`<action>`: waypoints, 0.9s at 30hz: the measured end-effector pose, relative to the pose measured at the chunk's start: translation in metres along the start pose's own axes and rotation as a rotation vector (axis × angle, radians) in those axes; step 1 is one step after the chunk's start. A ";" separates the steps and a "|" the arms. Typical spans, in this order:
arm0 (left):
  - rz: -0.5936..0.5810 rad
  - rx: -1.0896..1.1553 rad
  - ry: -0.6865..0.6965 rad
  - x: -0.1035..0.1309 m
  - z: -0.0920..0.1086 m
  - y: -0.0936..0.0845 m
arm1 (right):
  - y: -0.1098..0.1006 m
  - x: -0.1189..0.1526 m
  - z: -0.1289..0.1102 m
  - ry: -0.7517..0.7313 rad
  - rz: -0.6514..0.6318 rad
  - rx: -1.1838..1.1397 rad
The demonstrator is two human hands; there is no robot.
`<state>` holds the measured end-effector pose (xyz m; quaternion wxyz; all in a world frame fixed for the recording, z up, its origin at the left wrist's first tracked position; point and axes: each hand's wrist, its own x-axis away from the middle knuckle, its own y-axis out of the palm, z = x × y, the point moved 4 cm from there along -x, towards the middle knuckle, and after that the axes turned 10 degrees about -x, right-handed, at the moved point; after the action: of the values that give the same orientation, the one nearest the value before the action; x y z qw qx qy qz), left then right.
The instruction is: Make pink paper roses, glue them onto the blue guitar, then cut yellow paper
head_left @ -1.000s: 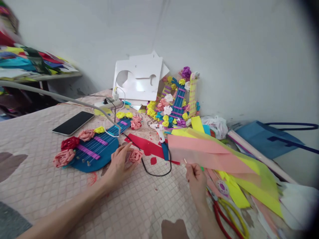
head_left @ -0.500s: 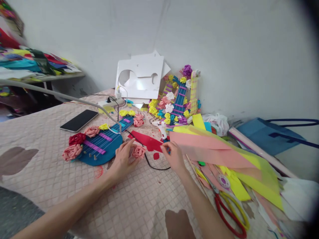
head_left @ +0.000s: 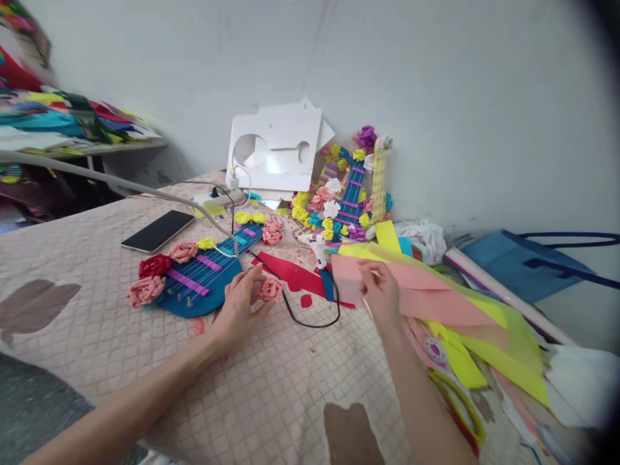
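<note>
My left hand (head_left: 242,300) has its fingers closed on a pink paper flower (head_left: 270,289) beside the lower right edge of a blue guitar shape (head_left: 213,274). Purple strips, strings and several paper flowers decorate that guitar. My right hand (head_left: 380,290) hovers over the left part of the pink paper (head_left: 416,278), fingers curled together; whatever they may pinch is too small to make out. Between the hands lie red paper scraps (head_left: 290,274), and a white glue gun (head_left: 317,248) stands behind them with its black cord looping forward.
A phone (head_left: 158,231) lies at the left, near a power strip (head_left: 220,198). White cut-out boards (head_left: 276,145) and decorated guitars (head_left: 352,194) lean against the wall. Scissors (head_left: 458,403), tape (head_left: 436,350) and yellow paper lie at the right. A pale cable crosses the left side.
My right hand has moved to the right, away from the glue gun and red scraps, to above the pink paper. My left hand stays at the pink flower.
</note>
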<state>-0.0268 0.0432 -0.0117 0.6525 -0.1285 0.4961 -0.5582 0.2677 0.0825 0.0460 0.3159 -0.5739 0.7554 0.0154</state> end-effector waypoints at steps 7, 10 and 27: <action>-0.008 -0.027 -0.003 -0.001 -0.003 0.004 | -0.056 0.038 0.035 0.059 0.157 0.130; -0.024 -0.043 0.005 -0.001 -0.003 0.007 | -0.053 0.045 0.047 0.068 0.083 0.167; -0.038 -0.064 0.074 -0.031 0.005 0.014 | -0.031 0.075 0.017 -0.083 0.005 0.063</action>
<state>-0.0106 0.0725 -0.0043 0.6184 -0.1381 0.5351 -0.5587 0.2924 0.0144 0.0063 0.3650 -0.5604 0.7433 0.0162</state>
